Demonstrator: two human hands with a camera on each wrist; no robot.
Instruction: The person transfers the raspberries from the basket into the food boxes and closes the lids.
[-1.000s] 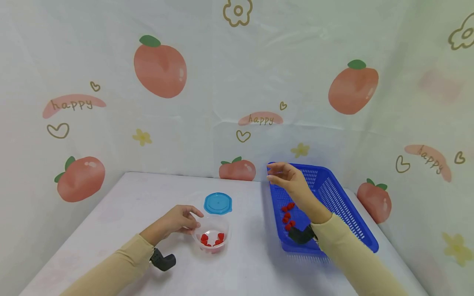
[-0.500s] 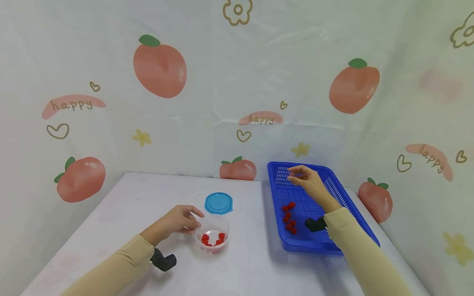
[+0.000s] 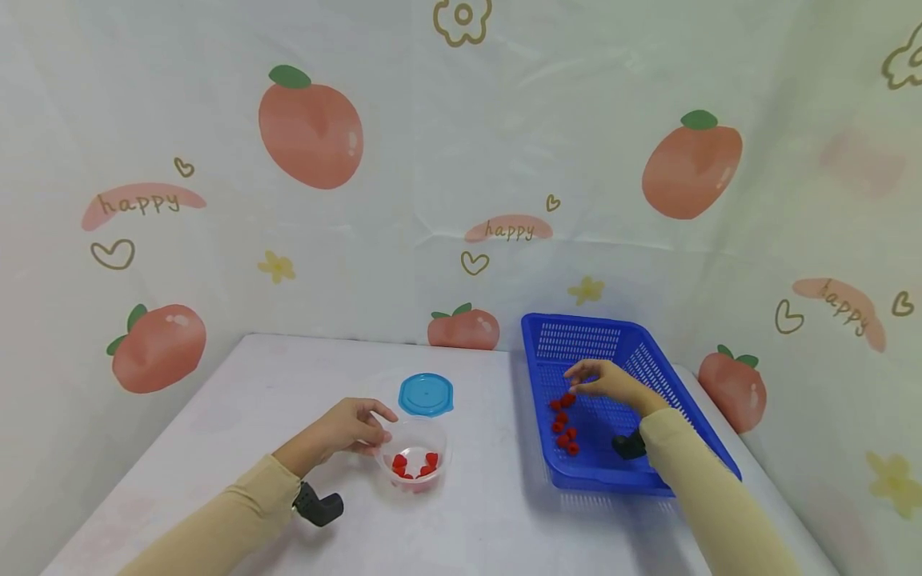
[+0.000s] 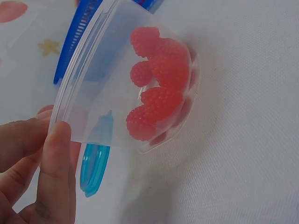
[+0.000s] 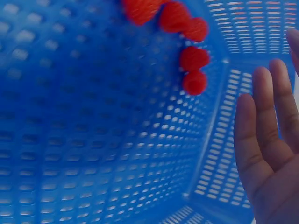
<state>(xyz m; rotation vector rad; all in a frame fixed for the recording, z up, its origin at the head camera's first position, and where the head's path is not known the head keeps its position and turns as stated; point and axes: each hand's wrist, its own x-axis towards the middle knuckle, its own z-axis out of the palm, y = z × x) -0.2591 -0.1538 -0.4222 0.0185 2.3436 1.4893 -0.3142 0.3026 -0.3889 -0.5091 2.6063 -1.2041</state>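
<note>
My left hand (image 3: pixel 348 426) pinches the rim of a clear plastic tub (image 4: pixel 100 74) between thumb and fingers. Several red raspberries (image 4: pixel 163 65) lie at the bottom of the tub. Over on the right, my right hand (image 3: pixel 607 382) reaches down into a blue perforated basket (image 3: pixel 619 481), its fingertips right by the far end of a row of loose raspberries (image 3: pixel 562 426). In the right wrist view its fingers (image 5: pixel 261 116) are apart and gently bent, with nothing seen between them. More raspberries (image 5: pixel 195 58) sit along the basket's side there.
A round blue lid (image 3: pixel 426 394) lies on the white table (image 3: pixel 475 512) just behind the tub. The basket's raised walls surround my right hand. A fruit-printed cloth (image 3: pixel 389 264) hangs behind the table's back edge.
My right hand has swung right from the basket's left rim, then lowered toward the raspberries inside. The left hand and the tub have stayed in place.
</note>
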